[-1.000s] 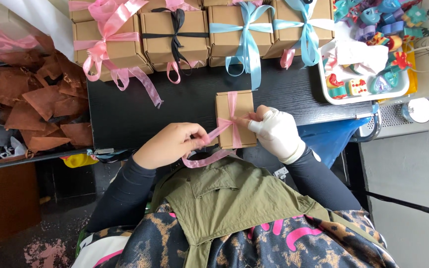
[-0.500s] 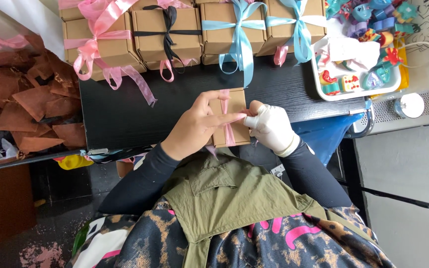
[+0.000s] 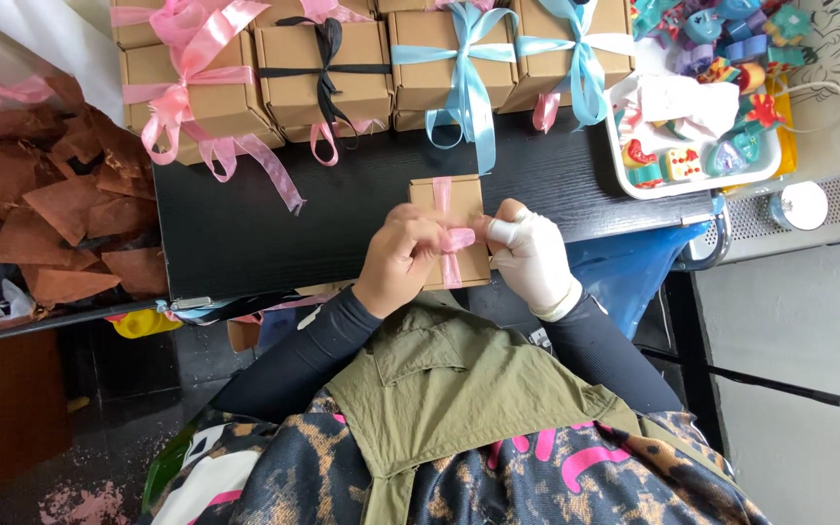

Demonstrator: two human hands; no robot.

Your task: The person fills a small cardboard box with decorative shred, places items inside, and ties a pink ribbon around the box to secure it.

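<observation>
Lying between hands (image 3: 469, 258) — seemingly pinched — ribbon (image 3: 457, 240).

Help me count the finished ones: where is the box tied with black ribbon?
In the head view, the box with black ribbon stands in the back row on the black table, between a pink-ribboned box and a blue-ribboned box.

A single head-worn camera looks steeply down from above the person's chest, close over the near edge of a black tabletop (image 3: 245, 233). It faces forward across it, with the far rows of boxes at the frame's top.
</observation>
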